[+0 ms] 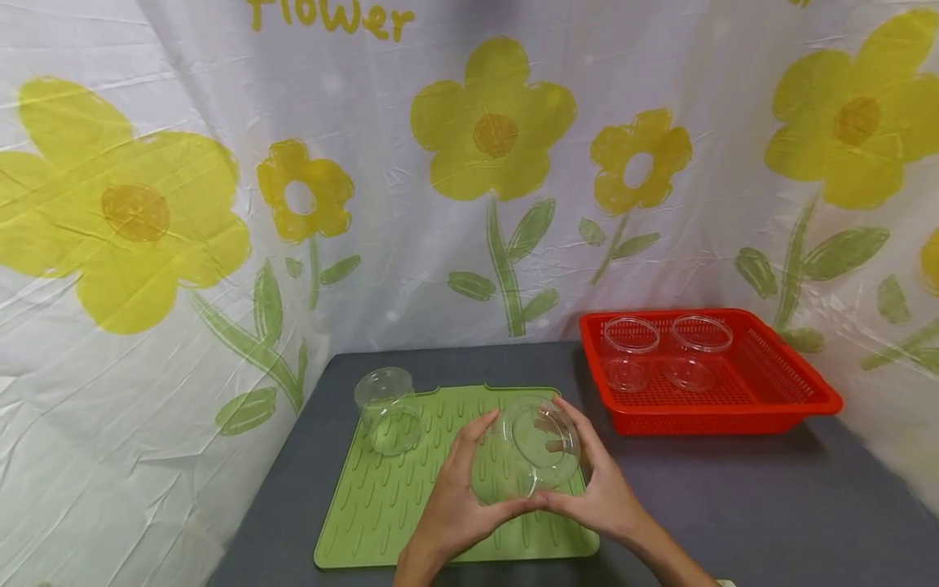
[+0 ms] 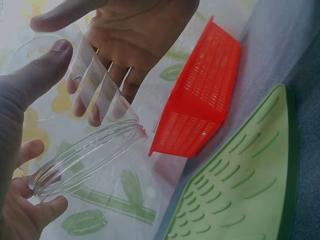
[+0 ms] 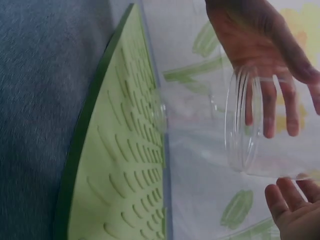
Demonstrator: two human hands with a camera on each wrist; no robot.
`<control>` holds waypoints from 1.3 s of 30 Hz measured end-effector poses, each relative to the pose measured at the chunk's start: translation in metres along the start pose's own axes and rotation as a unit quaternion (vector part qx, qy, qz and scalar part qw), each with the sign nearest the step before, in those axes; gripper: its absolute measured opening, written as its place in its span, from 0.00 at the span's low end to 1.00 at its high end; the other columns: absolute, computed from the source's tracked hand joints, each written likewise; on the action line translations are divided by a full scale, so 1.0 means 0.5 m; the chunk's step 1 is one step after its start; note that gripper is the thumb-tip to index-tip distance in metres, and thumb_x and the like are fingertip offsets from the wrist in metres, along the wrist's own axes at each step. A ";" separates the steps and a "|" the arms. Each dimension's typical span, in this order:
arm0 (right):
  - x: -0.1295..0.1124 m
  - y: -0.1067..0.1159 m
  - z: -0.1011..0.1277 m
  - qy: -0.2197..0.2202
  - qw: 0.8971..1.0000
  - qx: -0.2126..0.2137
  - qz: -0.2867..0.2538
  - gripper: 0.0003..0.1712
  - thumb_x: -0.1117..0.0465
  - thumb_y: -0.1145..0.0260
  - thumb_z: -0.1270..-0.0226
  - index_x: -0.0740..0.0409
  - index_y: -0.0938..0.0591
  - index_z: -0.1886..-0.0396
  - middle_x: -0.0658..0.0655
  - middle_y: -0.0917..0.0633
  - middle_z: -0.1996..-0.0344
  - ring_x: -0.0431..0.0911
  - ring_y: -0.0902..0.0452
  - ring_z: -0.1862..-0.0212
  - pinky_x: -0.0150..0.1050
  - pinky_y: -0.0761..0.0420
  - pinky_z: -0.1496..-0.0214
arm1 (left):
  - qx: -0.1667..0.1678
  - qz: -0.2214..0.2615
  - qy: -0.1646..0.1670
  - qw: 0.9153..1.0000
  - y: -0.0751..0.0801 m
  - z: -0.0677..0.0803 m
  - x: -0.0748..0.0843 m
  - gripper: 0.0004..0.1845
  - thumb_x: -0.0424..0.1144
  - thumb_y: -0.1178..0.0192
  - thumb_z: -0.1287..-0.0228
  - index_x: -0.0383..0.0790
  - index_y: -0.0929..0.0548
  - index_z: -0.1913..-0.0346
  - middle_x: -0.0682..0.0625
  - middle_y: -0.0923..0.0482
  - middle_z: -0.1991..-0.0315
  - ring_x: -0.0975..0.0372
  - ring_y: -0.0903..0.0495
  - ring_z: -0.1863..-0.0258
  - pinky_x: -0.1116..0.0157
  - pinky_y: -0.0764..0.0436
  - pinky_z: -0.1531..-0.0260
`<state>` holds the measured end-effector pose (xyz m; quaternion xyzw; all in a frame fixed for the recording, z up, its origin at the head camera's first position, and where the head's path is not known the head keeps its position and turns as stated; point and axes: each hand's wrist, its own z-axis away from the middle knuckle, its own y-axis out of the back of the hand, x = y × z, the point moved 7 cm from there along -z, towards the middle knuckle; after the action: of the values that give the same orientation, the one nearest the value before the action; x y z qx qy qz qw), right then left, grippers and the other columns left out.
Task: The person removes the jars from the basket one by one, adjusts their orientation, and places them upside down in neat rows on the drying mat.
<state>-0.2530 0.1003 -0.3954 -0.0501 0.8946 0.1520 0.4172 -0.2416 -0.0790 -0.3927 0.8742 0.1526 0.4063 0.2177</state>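
Both hands, the left hand (image 1: 453, 507) and right hand (image 1: 597, 489), wrap around a clear bowl (image 1: 526, 449), lifted over the green mat's (image 1: 381, 497) front edge. Next, it needs gentle setting down.

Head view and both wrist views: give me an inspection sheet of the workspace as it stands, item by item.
Surface: grey table with a green ribbed mat lying flat on it.
Job's things: clear plastic container held tilted above the mat between both hands.
Clutter: a second clear container on the mat's far left corner; a red basket to the right of the mat, with clear round containers in it.
Grippers: left hand and right hand both grip the held container, fingers curled round its sides.
Cables: nothing seen.
Surroundings: white cloth backdrop printed with yellow flowers, hung behind and at both sides of the table.
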 end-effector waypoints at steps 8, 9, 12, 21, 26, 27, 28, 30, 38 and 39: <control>0.006 -0.016 -0.008 -0.005 1.000 -0.005 -0.025 0.59 0.75 0.20 0.53 0.56 0.40 0.21 0.57 0.27 0.29 0.45 0.26 0.34 0.39 0.18 0.39 | -0.004 0.016 0.004 1.000 0.008 0.005 -0.014 0.58 0.52 0.18 0.53 0.59 0.43 0.20 0.54 0.35 0.24 0.51 0.32 0.26 0.38 0.25 0.37; 0.008 -0.017 -0.009 -0.005 1.000 -0.005 -0.027 0.59 0.75 0.20 0.53 0.56 0.39 0.21 0.56 0.27 0.29 0.44 0.25 0.34 0.40 0.18 0.39 | -0.006 0.016 0.007 1.000 0.010 0.007 -0.017 0.58 0.53 0.18 0.52 0.59 0.44 0.20 0.54 0.36 0.24 0.51 0.33 0.26 0.38 0.25 0.37; 0.012 -0.013 -0.008 -0.004 0.999 0.001 -0.033 0.58 0.76 0.21 0.53 0.59 0.39 0.22 0.54 0.27 0.29 0.44 0.25 0.34 0.39 0.18 0.39 | 0.005 -0.002 0.005 1.000 0.025 0.013 -0.025 0.55 0.54 0.21 0.49 0.58 0.42 0.21 0.54 0.34 0.27 0.54 0.31 0.28 0.39 0.24 0.39; 0.034 0.007 0.008 -0.044 0.998 0.026 -0.027 0.56 0.74 0.21 0.50 0.54 0.38 0.22 0.50 0.27 0.29 0.42 0.27 0.32 0.32 0.22 0.38 | 0.171 -0.078 0.072 0.980 0.137 0.054 -0.104 0.20 0.39 0.28 0.40 0.47 0.21 0.46 0.53 0.25 0.48 0.63 0.27 0.47 0.53 0.25 0.50; 0.040 0.013 0.009 -0.061 0.997 0.042 -0.009 0.55 0.73 0.20 0.49 0.52 0.37 0.22 0.61 0.28 0.29 0.39 0.26 0.34 0.29 0.24 0.38 | 0.186 -0.153 0.110 0.964 0.188 0.084 -0.168 0.17 0.40 0.28 0.39 0.42 0.20 0.50 0.44 0.26 0.50 0.53 0.29 0.47 0.47 0.28 0.49; 0.041 0.014 0.008 -0.062 0.997 0.045 -0.006 0.55 0.73 0.20 0.50 0.53 0.36 0.23 0.63 0.28 0.29 0.38 0.26 0.34 0.28 0.25 0.38 | 0.179 -0.169 0.123 0.961 0.195 0.089 -0.182 0.18 0.42 0.28 0.38 0.41 0.20 0.50 0.43 0.26 0.49 0.50 0.29 0.46 0.45 0.29 0.47; 0.041 0.014 0.007 -0.061 0.997 0.048 -0.004 0.55 0.73 0.21 0.50 0.54 0.36 0.23 0.65 0.28 0.29 0.39 0.26 0.34 0.27 0.25 0.38 | 0.166 -0.186 0.140 0.958 0.201 0.093 -0.198 0.19 0.45 0.29 0.37 0.40 0.20 0.49 0.41 0.26 0.47 0.47 0.29 0.44 0.43 0.29 0.46; 0.045 0.015 0.005 -0.069 0.996 0.054 -0.001 0.55 0.72 0.20 0.50 0.54 0.36 0.23 0.65 0.28 0.30 0.41 0.26 0.34 0.26 0.26 0.37 | 0.124 -0.220 0.187 0.949 0.210 0.102 -0.230 0.24 0.52 0.31 0.35 0.39 0.20 0.45 0.37 0.27 0.41 0.41 0.31 0.38 0.37 0.30 0.43; 0.075 0.013 -0.002 -0.091 0.994 0.058 0.032 0.53 0.66 0.17 0.49 0.49 0.34 0.25 0.61 0.27 0.30 0.38 0.26 0.35 0.31 0.24 0.36 | -0.083 -0.264 0.329 0.903 0.201 0.143 -0.327 0.46 0.68 0.42 0.33 0.37 0.33 0.25 0.28 0.49 0.22 0.26 0.56 0.24 0.20 0.52 0.36; 0.079 0.012 -0.003 -0.090 0.994 0.060 0.032 0.53 0.66 0.18 0.49 0.49 0.34 0.25 0.61 0.27 0.30 0.38 0.26 0.35 0.31 0.23 0.37 | -0.093 -0.263 0.337 0.899 0.199 0.146 -0.334 0.47 0.68 0.41 0.34 0.38 0.34 0.24 0.28 0.51 0.22 0.25 0.57 0.24 0.19 0.54 0.36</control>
<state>-0.2809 0.1071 -0.4231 0.0171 0.8619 0.1155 0.4935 -0.2800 -0.2574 -0.4920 0.5892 0.4026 0.6169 0.3321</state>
